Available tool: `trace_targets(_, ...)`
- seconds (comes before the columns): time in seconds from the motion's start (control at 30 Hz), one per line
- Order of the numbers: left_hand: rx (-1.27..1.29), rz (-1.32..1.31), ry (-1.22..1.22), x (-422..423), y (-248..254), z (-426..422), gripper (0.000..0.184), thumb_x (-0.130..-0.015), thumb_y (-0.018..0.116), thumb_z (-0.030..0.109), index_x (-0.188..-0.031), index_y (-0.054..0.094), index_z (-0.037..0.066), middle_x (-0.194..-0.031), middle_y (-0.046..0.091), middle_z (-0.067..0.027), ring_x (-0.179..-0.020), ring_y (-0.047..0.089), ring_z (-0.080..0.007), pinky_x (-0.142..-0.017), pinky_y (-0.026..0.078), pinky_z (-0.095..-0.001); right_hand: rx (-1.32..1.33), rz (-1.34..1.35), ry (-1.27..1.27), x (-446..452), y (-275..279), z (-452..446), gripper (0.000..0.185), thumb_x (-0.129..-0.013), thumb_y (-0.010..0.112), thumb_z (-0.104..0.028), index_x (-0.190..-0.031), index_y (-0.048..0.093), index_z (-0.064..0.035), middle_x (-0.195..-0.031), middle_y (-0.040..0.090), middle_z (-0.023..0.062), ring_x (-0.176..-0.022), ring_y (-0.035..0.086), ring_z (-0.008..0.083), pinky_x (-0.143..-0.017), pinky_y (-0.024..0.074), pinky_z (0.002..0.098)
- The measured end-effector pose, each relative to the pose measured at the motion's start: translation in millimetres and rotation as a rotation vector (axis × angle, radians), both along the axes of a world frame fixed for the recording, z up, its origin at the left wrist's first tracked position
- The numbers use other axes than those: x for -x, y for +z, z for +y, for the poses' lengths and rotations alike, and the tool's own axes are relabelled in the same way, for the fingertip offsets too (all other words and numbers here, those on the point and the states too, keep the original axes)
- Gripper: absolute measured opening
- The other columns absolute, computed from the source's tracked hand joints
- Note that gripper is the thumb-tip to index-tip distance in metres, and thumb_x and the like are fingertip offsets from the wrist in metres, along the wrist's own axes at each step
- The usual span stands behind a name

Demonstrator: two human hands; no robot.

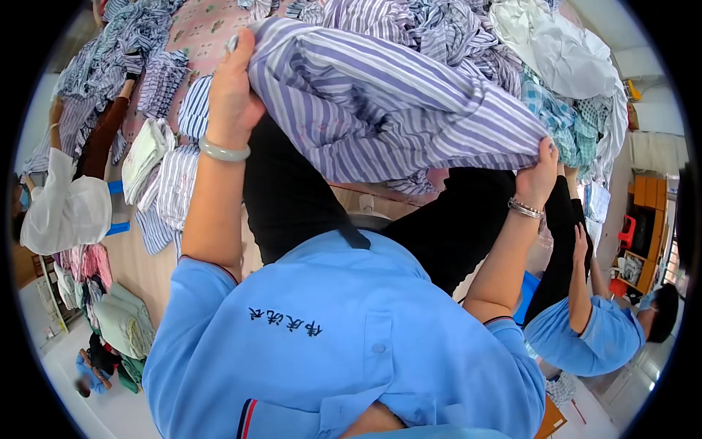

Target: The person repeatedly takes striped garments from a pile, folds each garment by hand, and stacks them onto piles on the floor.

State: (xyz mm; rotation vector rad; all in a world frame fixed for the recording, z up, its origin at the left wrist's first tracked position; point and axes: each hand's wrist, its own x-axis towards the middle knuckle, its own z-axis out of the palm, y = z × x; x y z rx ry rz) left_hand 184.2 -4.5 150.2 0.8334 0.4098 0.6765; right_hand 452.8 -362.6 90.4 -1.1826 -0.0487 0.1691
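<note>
A purple-and-white striped garment [380, 95] is stretched between my two hands, above my lap. My left hand [232, 99], with a pale bangle at the wrist, is closed on its upper left end, the thumb pointing up. At the lower right corner, my right hand [540, 172] pinches the cloth; bracelets circle that wrist. The fabric sags in loose folds between them, and its exact kind cannot be made out. Some of my left fingers are hidden by the cloth.
Heaps of striped clothes [446, 29] cover the pink patterned surface [208, 29] ahead. White cloth [556, 51] and green checked cloth [567, 121] lie at right. Folded stacks [150, 161] are at left. People sit at left [69, 212] and right [592, 329].
</note>
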Motion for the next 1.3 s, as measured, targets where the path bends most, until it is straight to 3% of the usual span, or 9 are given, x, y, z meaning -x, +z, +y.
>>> trace_targets(0.1,0.006,0.013,-0.084,-7.8,8.9,-5.5,0.035,-0.094,0.043,0.028,-0.114,0.051,0.0,-0.103,0.061,-0.0106,-0.094,0.06,-0.0191,-0.081,0.049,-0.0328,0.698,-0.176,-0.121,8.4,-14.4,-9.9,0.03,-0.087,0.056,-0.011,-0.114,0.049,-0.0014,-0.102,0.057,0.0052,-0.098,0.052,0.0137,-0.078,0.045,0.0285)
trace_targets(0.37,-0.364,0.247,-0.718,-54.2,25.5,-90.3,0.036,-0.094,0.04,0.03,-0.114,0.05,0.002,-0.096,0.06,-0.0081,-0.083,0.061,-0.0195,-0.073,0.051,-0.0333,0.488,-0.493,0.921,123.2,23.2,98.9,0.02,-0.086,0.051,-0.003,-0.104,0.058,0.0018,-0.098,0.062,0.0097,-0.09,0.057,0.0141,-0.081,0.0442,0.026)
trace_targets(0.43,-1.729,0.015,-0.786,-62.7,19.6,-149.6,0.032,-0.085,0.046,0.017,-0.111,0.05,-0.002,-0.096,0.056,-0.0201,-0.092,0.055,-0.0304,-0.084,0.043,-0.0404,0.555,-0.573,1.007,134.6,0.4,115.4,0.024,-0.087,0.049,-0.005,-0.11,0.053,0.0009,-0.102,0.059,0.0111,-0.096,0.054,0.0159,-0.083,0.043,0.027)
trace_targets(0.5,-0.939,-0.404,-1.01,-45.4,14.4,-222.0,0.03,-0.09,0.042,0.017,-0.109,0.049,-0.004,-0.102,0.053,-0.0241,-0.1,0.051,-0.0318,-0.091,0.038,-0.0396,0.537,-0.599,1.01,136.9,-7.7,119.5,0.028,-0.088,0.047,-0.007,-0.115,0.049,0.0,-0.107,0.056,0.0124,-0.101,0.051,0.0177,-0.086,0.0418,0.028)
trace_targets(0.6,-0.743,-0.41,-1.314,-42.3,25.5,-217.1,0.034,-0.092,0.046,0.021,-0.111,0.051,-0.006,-0.123,0.045,-0.024,-0.116,0.043,-0.0301,-0.101,0.029,-0.0358,0.378,-0.66,0.91,114.9,0.9,130.9,0.035,-0.089,0.045,-0.011,-0.123,0.042,-0.0013,-0.114,0.052,0.0144,-0.11,0.046,0.0204,-0.089,0.0399,0.0295)
trace_targets(0.73,-0.382,-0.009,-0.828,-30.9,26.2,-122.9,0.034,-0.094,0.044,0.027,-0.09,0.062,-0.001,-0.079,0.063,-0.002,-0.069,0.057,-0.0095,-0.07,0.046,-0.0226,0.324,-0.789,0.862,89.8,-21.4,135.7,0.045,-0.091,0.042,-0.015,-0.133,0.032,-0.003,-0.123,0.047,0.0171,-0.121,0.04,0.024,-0.094,0.0374,0.0314)
trace_targets(0.83,0.086,0.142,-0.437,-28.6,-5.2,-40.1,0.04,-0.094,0.043,0.034,-0.115,0.052,0.001,-0.107,0.06,-0.0077,-0.096,0.058,-0.0159,-0.088,0.044,-0.0298,0.682,-0.374,1.007,102.9,-39.0,92.2,0.039,-0.09,0.045,-0.014,-0.126,0.04,-0.0016,-0.111,0.054,0.0138,-0.109,0.05,0.0228,-0.089,0.0417,0.0304)
trace_targets(1.0,0.291,-0.096,-0.381,23.3,-30.8,5.8,0.046,-0.095,0.038,0.034,-0.124,0.044,0.0,-0.123,0.052,-0.012,-0.112,0.05,-0.0233,-0.096,0.039,-0.0379,-0.199,0.285,0.53,28.3,-61.3,1.6,0.012,-0.087,0.053,-0.012,-0.096,0.055,-0.0046,-0.097,0.06,0.0057,-0.084,0.058,0.0145,-0.077,0.0472,0.0304)
trace_targets(1.3,0.635,-0.074,-0.342,-28.7,-90.4,-93.3,0.058,-0.09,0.039,0.046,-0.12,0.046,-0.003,-0.12,0.052,-0.0151,-0.11,0.05,-0.0282,-0.097,0.037,-0.0415,0.101,-0.177,0.507,76.7,41.6,-55.6,0.036,-0.082,0.058,-0.011,-0.114,0.049,0.0001,-0.096,0.059,0.0107,-0.083,0.057,0.016,-0.071,0.0443,0.0258)
